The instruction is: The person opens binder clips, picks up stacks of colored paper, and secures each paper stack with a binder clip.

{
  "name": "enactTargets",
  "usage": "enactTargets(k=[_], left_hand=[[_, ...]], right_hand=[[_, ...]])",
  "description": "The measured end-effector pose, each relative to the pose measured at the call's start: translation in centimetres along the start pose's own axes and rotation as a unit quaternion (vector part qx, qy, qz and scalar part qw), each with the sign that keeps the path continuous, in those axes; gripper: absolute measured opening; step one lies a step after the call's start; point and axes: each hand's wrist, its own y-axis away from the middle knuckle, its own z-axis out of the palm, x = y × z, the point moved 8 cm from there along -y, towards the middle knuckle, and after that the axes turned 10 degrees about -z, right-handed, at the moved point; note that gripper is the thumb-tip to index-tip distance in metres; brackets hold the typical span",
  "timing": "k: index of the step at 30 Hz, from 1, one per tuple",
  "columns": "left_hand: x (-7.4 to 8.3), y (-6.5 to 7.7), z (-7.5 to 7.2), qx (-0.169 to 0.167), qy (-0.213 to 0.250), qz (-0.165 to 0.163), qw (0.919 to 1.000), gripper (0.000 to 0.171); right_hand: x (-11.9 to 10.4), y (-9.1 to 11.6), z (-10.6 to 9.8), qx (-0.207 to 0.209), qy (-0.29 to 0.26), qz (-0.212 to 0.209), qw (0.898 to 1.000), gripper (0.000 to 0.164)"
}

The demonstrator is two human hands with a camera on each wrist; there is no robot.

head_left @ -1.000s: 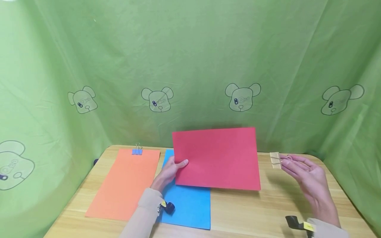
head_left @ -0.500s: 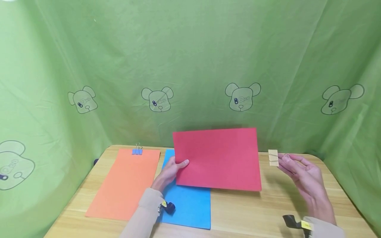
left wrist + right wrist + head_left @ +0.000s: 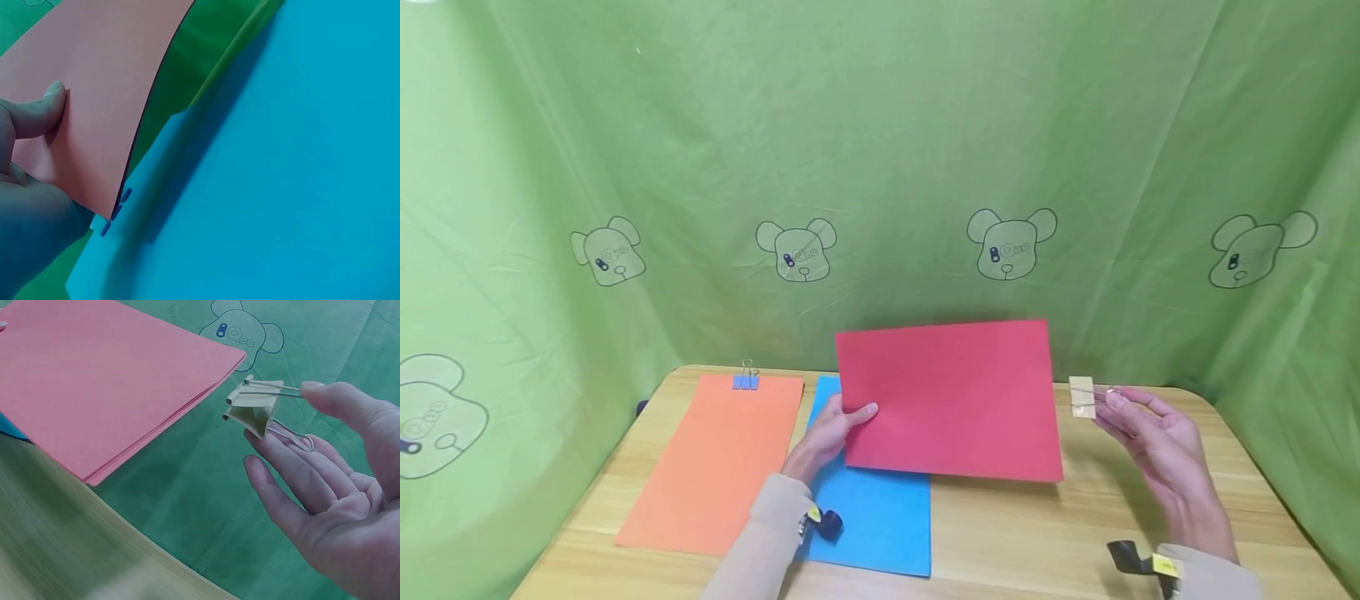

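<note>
My left hand (image 3: 823,432) grips a stack of red paper (image 3: 958,400) by its left edge, thumb on the front face, holding it tilted above the table. Behind it lies a blue sheet (image 3: 880,525), its upper part covered. To the right, my right hand (image 3: 1168,446) pinches a pale yellow binder clip (image 3: 1082,397) by its wire handles, thumb on one side and fingers on the other. In the right wrist view the clip (image 3: 253,400) stands a little apart from the stack's right edge, where layered sheets (image 3: 165,428) show.
Orange paper (image 3: 715,467) lies at the left of the wooden table (image 3: 1000,533), with a blue-purple binder clip (image 3: 746,382) on its top edge. A green curtain (image 3: 895,150) with bear drawings hangs close behind the table. Small dark-barred pieces (image 3: 117,212) peek past the red stack.
My right hand has moved left with the yellow binder clip, bringing it nearer the red stack's right edge. The red stack has shifted very slightly right; my left hand hardly moves.
</note>
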Motion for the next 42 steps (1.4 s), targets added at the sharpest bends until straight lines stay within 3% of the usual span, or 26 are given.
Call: enactTargets(k=[21,42], left_hand=[[0.1,0.3,0.2,0.006,0.002,-0.006,1.0000,0.024],[0.1,0.1,0.2,0.011,0.008,-0.007,0.9999,0.018]], right_hand=[[1.1,-0.1,0.8,-0.002,0.030,0.002,1.000,0.022],[1.1,-0.2,1.3,-0.017,0.018,0.001,1.000,0.021]])
